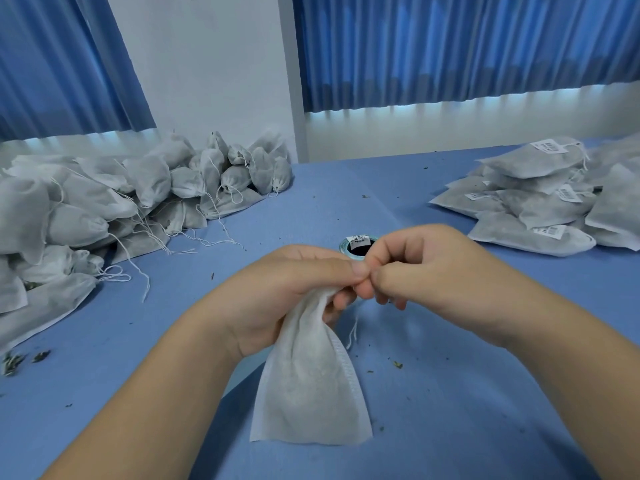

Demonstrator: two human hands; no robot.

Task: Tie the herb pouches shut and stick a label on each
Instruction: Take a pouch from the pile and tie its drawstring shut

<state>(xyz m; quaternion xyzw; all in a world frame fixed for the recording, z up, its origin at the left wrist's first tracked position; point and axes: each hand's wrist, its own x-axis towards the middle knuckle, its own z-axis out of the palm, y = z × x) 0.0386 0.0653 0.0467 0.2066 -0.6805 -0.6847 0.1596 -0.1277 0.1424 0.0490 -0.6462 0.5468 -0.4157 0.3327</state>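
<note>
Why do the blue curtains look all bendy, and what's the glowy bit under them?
Head view: the wide-angle lens bows the pleated blue curtains toward the edges; daylight leaks under their hems as a pale glowing strip; the white fabric pouch looks sharp.

My left hand (277, 289), right hand (440, 268): both bare. Left thumbnail (360, 270) short, rounded. Back from fingers, wrists and forearms (156, 393) bare all way to frame's lower edge.

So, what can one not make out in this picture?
Head view.
Neck of the white non-woven fabric pouch: covered by the left hand and right hand; tied or not, unclear.
Pale blue label roll: partly behind the right hand.
White paper labels on the right pile: print too small.
</note>
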